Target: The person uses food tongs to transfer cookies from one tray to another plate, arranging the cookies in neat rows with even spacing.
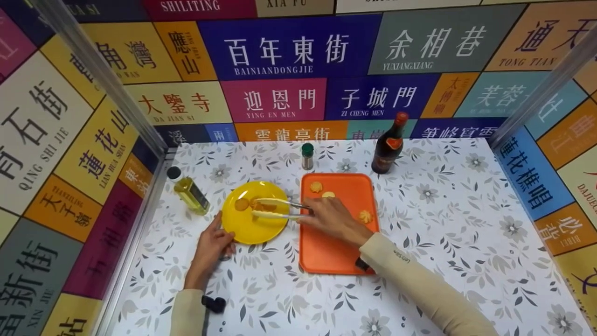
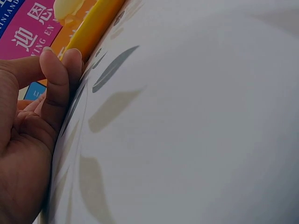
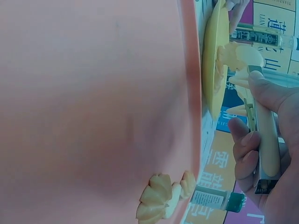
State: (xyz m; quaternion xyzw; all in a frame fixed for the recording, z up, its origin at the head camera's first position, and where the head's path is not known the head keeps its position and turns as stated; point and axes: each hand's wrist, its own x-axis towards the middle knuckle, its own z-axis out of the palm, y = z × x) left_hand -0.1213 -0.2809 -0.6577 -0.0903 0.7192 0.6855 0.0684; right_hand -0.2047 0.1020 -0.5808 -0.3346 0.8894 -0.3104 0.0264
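My right hand (image 1: 329,214) grips a pair of tongs (image 1: 284,215), reaching left across the orange tray (image 1: 336,254). The tongs' two pale-tipped arms stand apart over the yellow plate (image 1: 259,234). On that plate lie a round cookie (image 1: 241,204) and more cookie pieces, partly hidden by the tongs. In the right wrist view, the tongs' handle (image 3: 268,144) runs between thumb and curled fingers. My left hand (image 1: 214,240) holds the plate's left rim, thumb on the near side; its fingertips (image 2: 51,58) meet the yellow edge in the left wrist view.
On the tray lie a cookie (image 1: 316,186) at the back left, a paler one (image 1: 328,194) beside it and another (image 1: 365,216) at the right. An oil bottle (image 1: 191,193), a green-capped shaker (image 1: 307,157) and a dark red-capped bottle (image 1: 388,147) stand around. Printed walls enclose the flowered table.
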